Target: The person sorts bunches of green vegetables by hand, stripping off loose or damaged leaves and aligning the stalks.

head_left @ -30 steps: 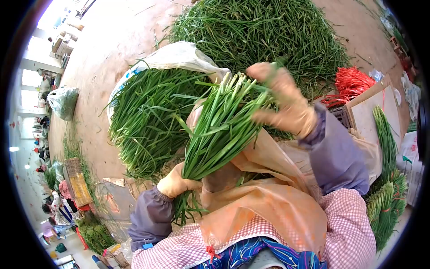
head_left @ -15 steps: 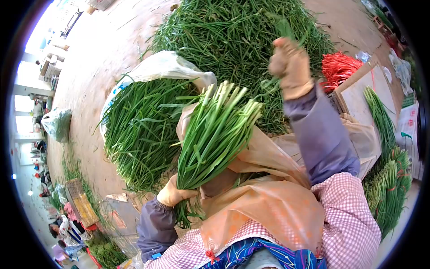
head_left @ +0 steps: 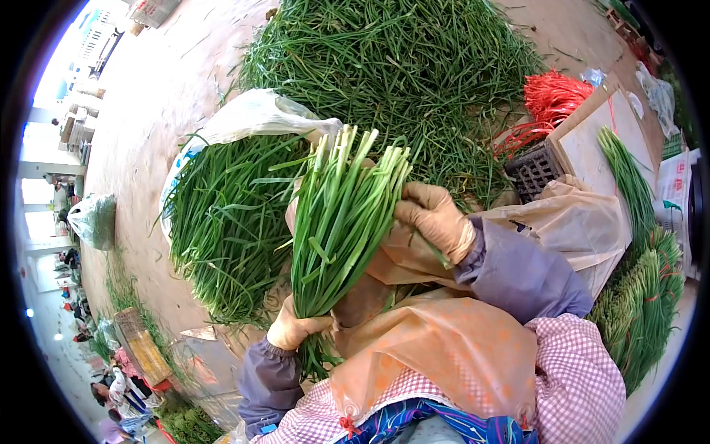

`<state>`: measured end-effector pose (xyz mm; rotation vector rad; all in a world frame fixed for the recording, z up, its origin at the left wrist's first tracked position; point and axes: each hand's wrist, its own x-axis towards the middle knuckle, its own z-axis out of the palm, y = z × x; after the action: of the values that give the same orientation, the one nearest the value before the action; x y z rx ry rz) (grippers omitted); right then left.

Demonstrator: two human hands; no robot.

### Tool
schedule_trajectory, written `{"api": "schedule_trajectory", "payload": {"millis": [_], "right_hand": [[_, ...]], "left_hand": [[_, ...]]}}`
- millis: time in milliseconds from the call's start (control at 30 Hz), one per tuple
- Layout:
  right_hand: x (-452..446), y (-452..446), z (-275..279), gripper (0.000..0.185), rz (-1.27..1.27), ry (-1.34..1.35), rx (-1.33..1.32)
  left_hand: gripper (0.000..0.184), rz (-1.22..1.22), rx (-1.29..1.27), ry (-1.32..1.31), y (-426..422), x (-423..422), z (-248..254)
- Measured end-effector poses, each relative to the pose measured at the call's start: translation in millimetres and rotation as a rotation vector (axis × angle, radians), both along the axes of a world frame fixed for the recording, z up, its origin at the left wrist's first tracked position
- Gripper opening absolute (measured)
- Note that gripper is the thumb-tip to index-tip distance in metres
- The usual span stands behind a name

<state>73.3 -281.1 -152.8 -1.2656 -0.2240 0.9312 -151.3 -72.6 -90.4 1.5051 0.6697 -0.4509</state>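
Wrapped round the lower, leafy part of a bunch of long green stalks [head_left: 340, 229] is my gloved left hand [head_left: 294, 325]. The pale cut ends of the bunch fan out at the top. My gloved right hand [head_left: 436, 216] is at the right edge of the bunch, fingers pinched together near the pale ends; a few green blades show below its fingers. To the left of the bunch, a white plastic bag [head_left: 259, 115] holds more green stalks [head_left: 229, 214]. An orange translucent apron [head_left: 436, 340] covers my lap.
A large heap of loose greens [head_left: 392, 66] lies ahead on the floor. At right are red ties [head_left: 555, 98], a dark crate [head_left: 534, 172], a board [head_left: 603, 148] and tied bundles [head_left: 640, 318]. A filled bag [head_left: 95, 222] and a person [head_left: 118, 392] are at far left.
My right hand rose away from the bunch over the heap with loose green blades, then came back down to its right edge. My left hand has kept its hold.
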Motion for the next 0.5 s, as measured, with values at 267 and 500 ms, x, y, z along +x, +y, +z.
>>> {"api": "schedule_trajectory", "payload": {"millis": [267, 500], "right_hand": [[87, -41, -73, 0.015, -0.317, -0.734, -0.404], [100, -38, -38, 0.044, -0.102, 0.097, 0.092]], "left_hand": [[0.028, 0.042, -0.046, -0.033, -2, 3, 0], [0.025, -0.029, -0.097, -0.005, 11, 3, -9]]}}
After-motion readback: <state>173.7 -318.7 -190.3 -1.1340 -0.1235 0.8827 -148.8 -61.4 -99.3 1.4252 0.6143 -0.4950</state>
